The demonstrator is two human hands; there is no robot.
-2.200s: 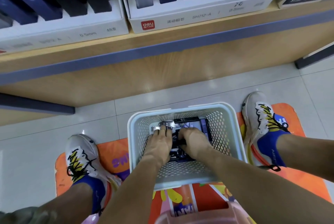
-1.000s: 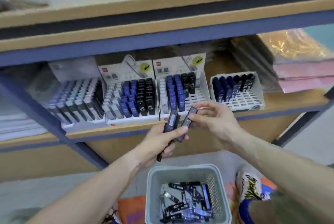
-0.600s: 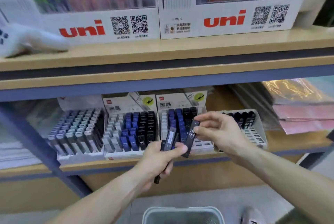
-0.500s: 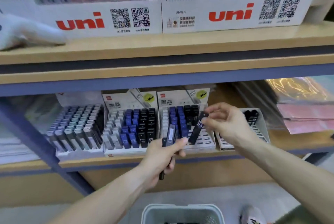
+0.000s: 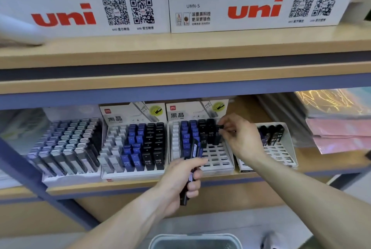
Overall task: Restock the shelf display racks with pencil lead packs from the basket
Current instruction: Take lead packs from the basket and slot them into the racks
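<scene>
Several white display racks stand side by side on the lower shelf. My right hand (image 5: 239, 138) pinches the top of a black pencil lead pack (image 5: 217, 135) that stands in the right column of the third rack (image 5: 216, 160), next to other black and blue packs. My left hand (image 5: 181, 182) is in front of that rack's lower edge and grips a small bundle of lead packs (image 5: 194, 151), blue on top and black below. The pale basket (image 5: 195, 241) shows only its rim at the bottom edge.
To the left are a rack of grey packs (image 5: 66, 148) and a fuller blue-and-black rack (image 5: 136, 146). A mostly bare rack (image 5: 279, 148) stands at the right, beside pink and clear folders (image 5: 339, 128). White "uni" boxes (image 5: 84, 13) fill the upper shelf.
My right hand has carried the black pack from in front of the rack into its right column. The left hand stays in front, still holding its packs. The view has moved closer.
</scene>
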